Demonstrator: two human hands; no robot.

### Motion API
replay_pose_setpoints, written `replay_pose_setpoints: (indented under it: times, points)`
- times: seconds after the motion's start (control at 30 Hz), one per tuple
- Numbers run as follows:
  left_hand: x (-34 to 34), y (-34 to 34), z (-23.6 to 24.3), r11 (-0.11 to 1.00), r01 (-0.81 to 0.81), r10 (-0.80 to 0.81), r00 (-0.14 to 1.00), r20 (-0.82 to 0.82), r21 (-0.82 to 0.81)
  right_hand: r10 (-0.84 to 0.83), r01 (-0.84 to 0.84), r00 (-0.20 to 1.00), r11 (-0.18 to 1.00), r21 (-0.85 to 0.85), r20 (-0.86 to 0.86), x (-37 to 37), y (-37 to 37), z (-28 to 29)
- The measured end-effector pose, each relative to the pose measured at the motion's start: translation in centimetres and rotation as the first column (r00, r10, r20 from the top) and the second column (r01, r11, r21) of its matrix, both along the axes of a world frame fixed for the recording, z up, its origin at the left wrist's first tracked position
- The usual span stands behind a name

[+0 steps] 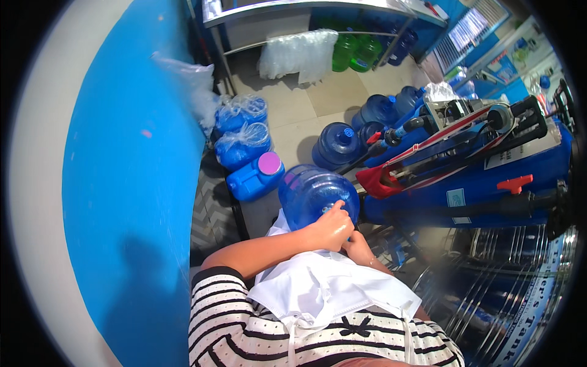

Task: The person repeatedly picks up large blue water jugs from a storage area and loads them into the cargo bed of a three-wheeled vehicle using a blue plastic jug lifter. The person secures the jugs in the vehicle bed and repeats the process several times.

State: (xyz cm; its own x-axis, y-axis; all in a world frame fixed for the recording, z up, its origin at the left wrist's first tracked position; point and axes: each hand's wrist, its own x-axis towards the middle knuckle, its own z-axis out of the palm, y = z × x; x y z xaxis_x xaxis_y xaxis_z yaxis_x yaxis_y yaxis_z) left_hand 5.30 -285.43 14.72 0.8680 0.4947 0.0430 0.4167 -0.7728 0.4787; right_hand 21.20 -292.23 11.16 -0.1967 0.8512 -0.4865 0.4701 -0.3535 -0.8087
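A big translucent blue water jug (306,189) leans toward me, close in front of my white apron (318,287). My left hand (333,229) lies over its neck end, fingers bent against the jug and one finger reaching up along its surface. The skin looks wet. Just below and to the right, my right hand (356,243) is close to the left one and the jug. The left hand hides most of its fingers, so I cannot tell what they hold. A small pale spot shows at the jug's neck beside the left hand.
Left of the jug stand a blue container with a pink lid (269,163) and plastic-wrapped blue containers (243,144). More blue jugs (337,145) stand beyond. Large blue tanks with hoses (465,189) and a shiny metal tank (489,281) flank the right; a blue wall (134,171) the left.
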Motion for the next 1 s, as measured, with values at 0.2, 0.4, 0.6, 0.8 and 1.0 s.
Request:
replay_pose_setpoints:
  times: [0.2, 0.4, 0.6, 0.8, 1.0]
  points:
    - [-1.0, 11.8, -0.1, 0.998, -0.061, 0.061, 0.998, -0.003, -0.03, 0.163, -0.177, 0.976, 0.98, 0.091, 0.147, -1.2, 13.3, 0.2]
    - [-1.5, 24.5, 0.6, 0.973, -0.214, 0.208, 0.975, -0.08, -0.084, 0.403, -0.44, 0.882, 0.889, 0.124, 0.244, -1.1, 28.8, 1.1]
    - [-2.9, 34.1, 1.3, 0.945, -0.296, 0.289, 0.955, -0.067, -0.136, 0.389, -0.405, 0.887, 0.914, 0.011, 0.25, -3.0, 39.3, 1.8]
    - [-5.5, 45.7, 0.0, 0.964, -0.241, 0.236, 0.97, -0.06, -0.108, 0.323, -0.333, 0.912, 0.943, -0.004, 0.251, -5.5, 49.8, 1.1]
    - [-6.2, 55.9, 0.5, 0.979, -0.126, 0.094, 0.976, -0.197, -0.158, 0.275, -0.284, 0.92, 0.959, -0.009, 0.278, -6.6, 58.4, 2.5]
